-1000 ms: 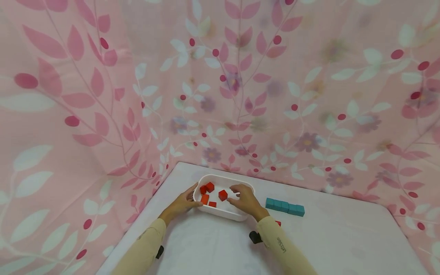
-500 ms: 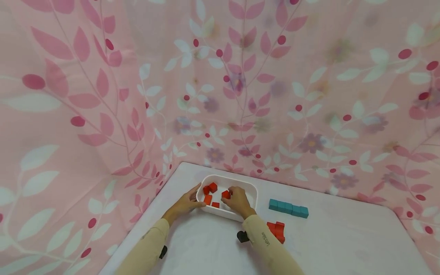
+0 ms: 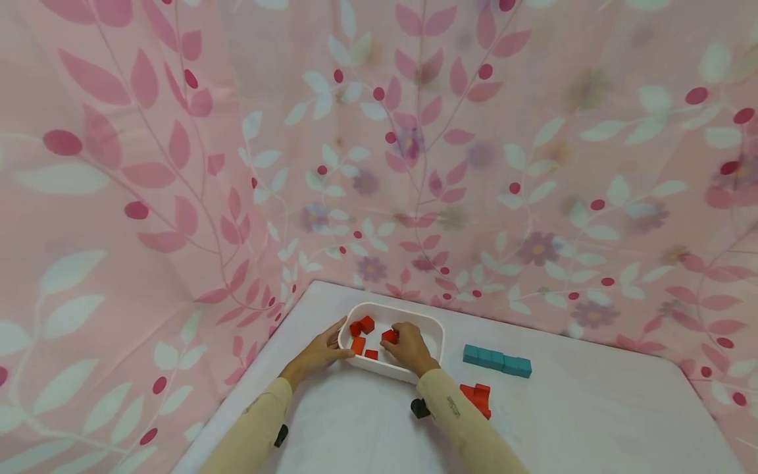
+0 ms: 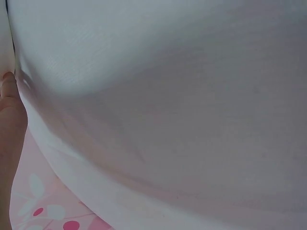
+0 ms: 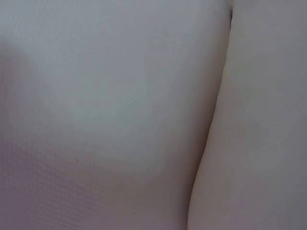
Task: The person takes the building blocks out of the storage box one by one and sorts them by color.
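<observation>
A white plastic tub (image 3: 379, 367) with rounded corners stands near the table's back left. My left hand (image 3: 316, 352) holds its left end, thumb at the front rim and fingers at the outer side. In the left wrist view part of this hand (image 4: 10, 129) shows at the left edge, thumb against a pale surface. Reaching over the front rim, my right hand (image 3: 413, 345) pinches a red block (image 3: 389, 336) inside the tub; its fingers cover part of the block. Several other red pieces, among them a red cube (image 3: 367, 324) and a flatter block (image 3: 358, 345), lie in the tub's left half.
Right of the tub, a row of joined teal blocks (image 3: 496, 361) lies on the white-covered table (image 3: 592, 408). Red pieces (image 3: 478, 398) rest beside my right sleeve, partly hidden by it. A pink floral curtain (image 3: 503, 164) closes off the back and left.
My right hand has moved in to the left, and its fingers have closed on the red block. More of the red pieces beside the sleeve shows. The left hand stays at the tub.
</observation>
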Demonstrator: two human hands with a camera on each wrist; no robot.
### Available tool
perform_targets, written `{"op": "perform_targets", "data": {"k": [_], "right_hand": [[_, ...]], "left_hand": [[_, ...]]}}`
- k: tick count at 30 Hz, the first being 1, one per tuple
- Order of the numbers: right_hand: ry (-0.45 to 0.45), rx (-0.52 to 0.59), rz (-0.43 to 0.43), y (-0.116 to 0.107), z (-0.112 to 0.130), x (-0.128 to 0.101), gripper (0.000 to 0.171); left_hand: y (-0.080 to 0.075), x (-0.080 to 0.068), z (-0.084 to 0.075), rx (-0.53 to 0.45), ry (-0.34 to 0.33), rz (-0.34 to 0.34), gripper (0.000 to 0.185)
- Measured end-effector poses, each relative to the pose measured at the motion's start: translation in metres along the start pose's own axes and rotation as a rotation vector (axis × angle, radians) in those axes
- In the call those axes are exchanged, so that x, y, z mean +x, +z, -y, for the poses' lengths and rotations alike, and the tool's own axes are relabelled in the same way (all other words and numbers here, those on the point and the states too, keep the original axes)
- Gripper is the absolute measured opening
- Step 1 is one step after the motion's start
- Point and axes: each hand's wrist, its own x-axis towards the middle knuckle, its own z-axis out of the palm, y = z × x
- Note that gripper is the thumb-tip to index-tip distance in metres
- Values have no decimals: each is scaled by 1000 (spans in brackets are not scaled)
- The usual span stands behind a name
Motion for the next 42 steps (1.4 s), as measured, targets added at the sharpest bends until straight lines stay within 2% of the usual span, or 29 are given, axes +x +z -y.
{"op": "perform_targets", "data": {"k": [9,18,22,27,32,36,38,42], "right_hand": [[-15,37,25,-2,-4,-4,41],[-67,114,-44,-2,-3,-4,41],[-89,124,-76,-9,-6,-9,38],[-148,123,-100,-27,-6,-17,35],[-190,115,-123,-54,-4,-29,36],[-215,115,-169,-75,-7,-42,36],[-210,110,-184,-86,-11,-51,37],[-190,24,-178,-104,-24,-73,41]], "left_hand": [[3,-2,0,25,-16,-8,91],[1,-5,1,17,-10,-22,90],[2,-5,3,32,-11,-7,91],[1,-5,1,28,-15,-10,90],[-2,-5,-2,10,12,9,90],[-3,-5,-3,23,11,0,89],[-3,-4,-3,26,5,-8,90],[-2,-3,-1,13,2,-1,92]]}}
